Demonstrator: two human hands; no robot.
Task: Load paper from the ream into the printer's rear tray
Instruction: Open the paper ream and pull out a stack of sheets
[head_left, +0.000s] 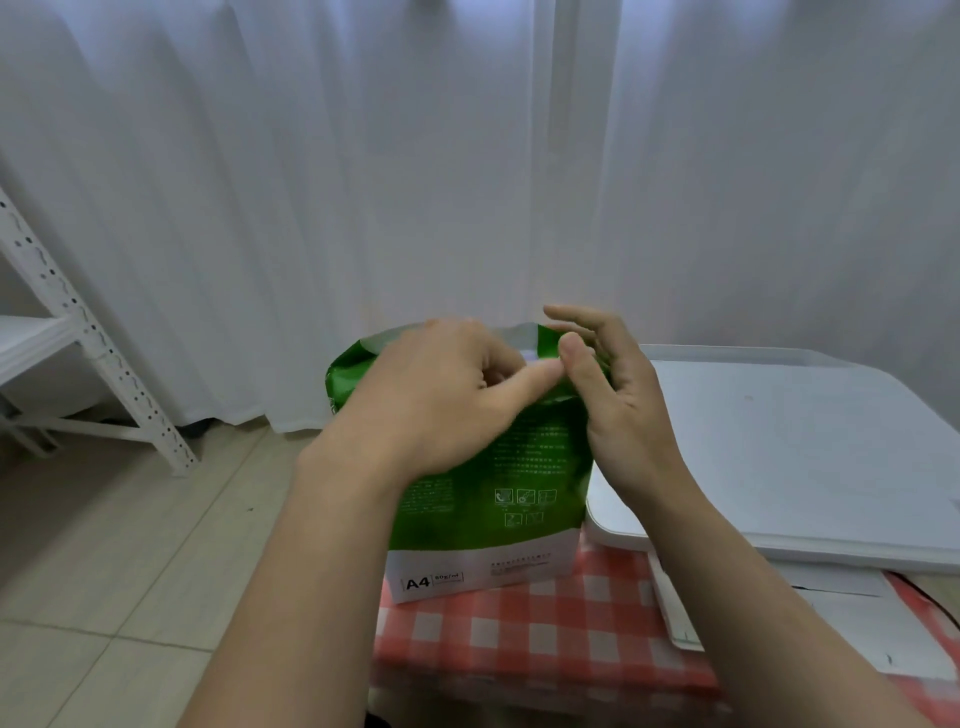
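A green and white A4 paper ream (519, 499) stands upright on the checked cloth, its wrapper open at the top. My left hand (441, 400) lies over the upper left of the ream, fingers curled into the open mouth of the wrapper, thumb stretched right. My right hand (608, 395) pinches the wrapper's top right edge between thumb and fingers. The white printer (789, 441) sits just right of the ream with its lid flat. Its rear tray is not visible. The paper inside the wrapper is mostly hidden by my hands.
A red and white checked tablecloth (519, 634) covers the table. Loose white sheets (779, 618) lie in front of the printer. A white metal shelf rack (78, 338) stands at the left on the tiled floor. White curtains (467, 156) hang behind.
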